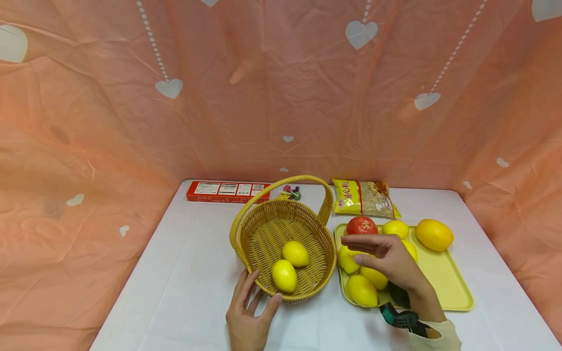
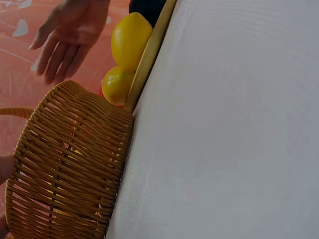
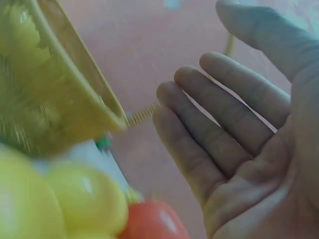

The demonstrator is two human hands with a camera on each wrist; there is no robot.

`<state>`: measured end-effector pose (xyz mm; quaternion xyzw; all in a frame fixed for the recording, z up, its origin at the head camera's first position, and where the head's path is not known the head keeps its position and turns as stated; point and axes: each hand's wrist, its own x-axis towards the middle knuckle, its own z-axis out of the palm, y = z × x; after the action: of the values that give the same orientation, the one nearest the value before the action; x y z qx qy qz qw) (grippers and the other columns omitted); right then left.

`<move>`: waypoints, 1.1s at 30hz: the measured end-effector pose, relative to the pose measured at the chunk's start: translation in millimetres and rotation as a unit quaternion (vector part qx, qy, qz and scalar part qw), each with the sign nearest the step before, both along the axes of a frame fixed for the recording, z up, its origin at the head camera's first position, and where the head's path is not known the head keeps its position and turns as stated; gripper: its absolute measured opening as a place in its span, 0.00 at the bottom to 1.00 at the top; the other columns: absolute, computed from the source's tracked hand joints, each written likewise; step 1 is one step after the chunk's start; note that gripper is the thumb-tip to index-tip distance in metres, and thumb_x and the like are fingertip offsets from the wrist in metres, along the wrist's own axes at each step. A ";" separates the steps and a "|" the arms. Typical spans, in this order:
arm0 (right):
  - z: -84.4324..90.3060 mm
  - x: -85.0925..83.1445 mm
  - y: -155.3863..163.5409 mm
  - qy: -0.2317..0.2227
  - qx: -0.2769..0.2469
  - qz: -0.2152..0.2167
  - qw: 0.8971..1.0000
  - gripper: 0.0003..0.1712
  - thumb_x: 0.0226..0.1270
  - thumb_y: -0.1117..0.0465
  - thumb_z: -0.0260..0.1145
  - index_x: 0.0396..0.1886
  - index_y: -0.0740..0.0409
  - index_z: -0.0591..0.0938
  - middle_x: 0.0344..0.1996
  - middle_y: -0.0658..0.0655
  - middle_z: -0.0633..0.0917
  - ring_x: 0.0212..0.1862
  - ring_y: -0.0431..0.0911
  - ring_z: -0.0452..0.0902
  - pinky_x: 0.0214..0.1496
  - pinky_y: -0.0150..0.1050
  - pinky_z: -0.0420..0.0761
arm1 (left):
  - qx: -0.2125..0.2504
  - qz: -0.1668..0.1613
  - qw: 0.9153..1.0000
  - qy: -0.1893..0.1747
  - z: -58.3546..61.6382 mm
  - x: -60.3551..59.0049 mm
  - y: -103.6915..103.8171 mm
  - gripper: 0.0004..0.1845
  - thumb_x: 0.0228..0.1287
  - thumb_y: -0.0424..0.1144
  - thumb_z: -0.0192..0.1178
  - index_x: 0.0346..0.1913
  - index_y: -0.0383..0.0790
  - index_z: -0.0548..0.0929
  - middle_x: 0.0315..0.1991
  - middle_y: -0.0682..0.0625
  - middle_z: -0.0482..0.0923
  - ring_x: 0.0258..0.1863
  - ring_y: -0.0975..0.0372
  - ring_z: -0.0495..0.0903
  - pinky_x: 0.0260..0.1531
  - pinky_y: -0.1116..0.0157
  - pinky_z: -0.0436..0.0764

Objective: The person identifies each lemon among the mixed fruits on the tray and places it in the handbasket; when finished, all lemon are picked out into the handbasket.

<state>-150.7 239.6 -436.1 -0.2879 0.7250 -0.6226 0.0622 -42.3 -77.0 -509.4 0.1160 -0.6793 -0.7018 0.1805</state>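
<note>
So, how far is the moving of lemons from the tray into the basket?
Done: two lemons lie in the basket. In hand: nothing yet; the right hand hovers open over the lemons on the tray, and the left hand touches the basket rim. Left: about six yellow fruits and a red fruit are on the tray.

- White tablecloth (image 1: pixel 184 273), smooth, over a rectangular table.
- Peach-pink fabric backdrop (image 1: pixel 263 97), creased, closing in back and both sides.
- White hearts (image 1: pixel 169 88) and dotted lines printed on it.
- Even, soft light.
</note>
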 end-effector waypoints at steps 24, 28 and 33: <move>-20.6 32.1 121.6 -0.022 0.167 -0.285 0.944 0.27 0.78 0.64 0.74 0.70 0.73 0.81 0.54 0.32 0.90 0.53 0.25 0.87 0.50 0.19 0.87 | 0.007 0.003 1.000 -0.009 2.2 1.1 -0.4 0.38 0.56 0.25 0.82 0.72 0.35 0.82 0.82 0.39 0.66 0.72 0.64 0.76 0.64 0.74 0.84; -26.0 25.6 119.8 -0.042 0.218 -0.317 0.922 0.33 0.76 0.53 0.77 0.70 0.69 0.83 0.54 0.44 0.93 0.49 0.21 0.84 0.47 0.18 0.86 | 0.008 0.003 1.000 -0.011 2.9 1.4 -0.2 0.38 0.57 0.25 0.82 0.72 0.35 0.82 0.82 0.39 0.66 0.72 0.62 0.76 0.64 0.74 0.84; -32.7 17.3 114.9 -0.076 0.256 -0.330 0.905 0.38 0.75 0.45 0.77 0.72 0.68 0.82 0.62 0.71 0.88 0.45 0.15 0.78 0.44 0.15 0.84 | 0.010 0.003 1.000 -0.009 2.6 1.2 0.3 0.38 0.56 0.25 0.82 0.72 0.35 0.82 0.82 0.39 0.67 0.71 0.67 0.76 0.64 0.74 0.84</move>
<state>-133.4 354.5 -468.7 0.0416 0.9063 -0.4202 -0.0204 -41.1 -76.7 -506.8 0.1256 -0.6736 -0.7069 0.1754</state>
